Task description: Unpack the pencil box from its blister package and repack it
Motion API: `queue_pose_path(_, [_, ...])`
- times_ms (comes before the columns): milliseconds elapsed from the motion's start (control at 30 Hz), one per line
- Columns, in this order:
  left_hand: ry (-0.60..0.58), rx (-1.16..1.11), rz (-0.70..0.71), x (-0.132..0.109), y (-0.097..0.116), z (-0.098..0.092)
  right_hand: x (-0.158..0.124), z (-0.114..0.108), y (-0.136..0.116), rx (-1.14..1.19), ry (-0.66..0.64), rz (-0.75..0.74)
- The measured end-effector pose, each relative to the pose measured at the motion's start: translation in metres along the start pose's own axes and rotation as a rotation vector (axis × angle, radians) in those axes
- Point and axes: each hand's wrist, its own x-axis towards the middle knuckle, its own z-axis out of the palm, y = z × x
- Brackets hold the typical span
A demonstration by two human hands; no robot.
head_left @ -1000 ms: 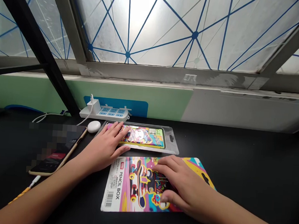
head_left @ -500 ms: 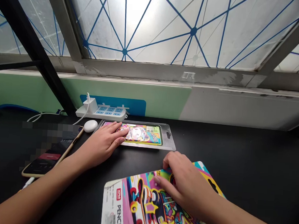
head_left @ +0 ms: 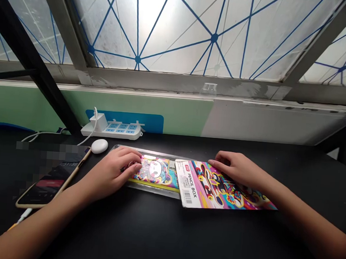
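Note:
A colourful pencil box (head_left: 155, 171) with a cartoon face lies in a clear plastic tray (head_left: 159, 191) on the black table. My left hand (head_left: 121, 169) is closed over its left end, fingers curled and thumb on top. The printed cardboard card (head_left: 216, 186), marked "PENCIL BOX", covers the right end of box and tray. At the card's upper edge, my right hand (head_left: 235, 167) grips it with the thumb on the printed face; the other fingers are partly hidden behind.
A phone (head_left: 53, 180) with a cable lies at the left, partly behind my left forearm. Beyond it are a white earbud case (head_left: 99, 146) and a power strip (head_left: 113, 129) with a plugged-in charger. A black metal post (head_left: 44, 65) slants at the left.
My right hand has moved the card forward and away from me, so it now overlaps the tray's right end. The tray has shifted slightly nearer, with my left hand still on the box.

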Motion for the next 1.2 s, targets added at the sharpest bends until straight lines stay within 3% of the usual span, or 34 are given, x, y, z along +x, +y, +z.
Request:
queue_pose_path(133, [-0.049, 0.108, -0.009, -0.003, 0.001, 0.003, -0.009, 0.010, -0.020, 0.046, 0.122, -0.095])
queue_pose_path(267, [-0.102, 0.134, -0.015, -0.004, 0.001, 0.005, -0.015, 0.017, -0.034, 0.122, 0.023, -0.063])
queue_pose_path(667, [-0.112, 0.110, -0.032, -0.004, -0.001, 0.004, 0.001, -0.001, 0.009, 0.155, -0.150, 0.048])
queue_pose_path(1200, [-0.103, 0.079, -0.024, -0.005, -0.004, 0.001, 0.000, -0.007, 0.012, 0.144, -0.057, 0.038])
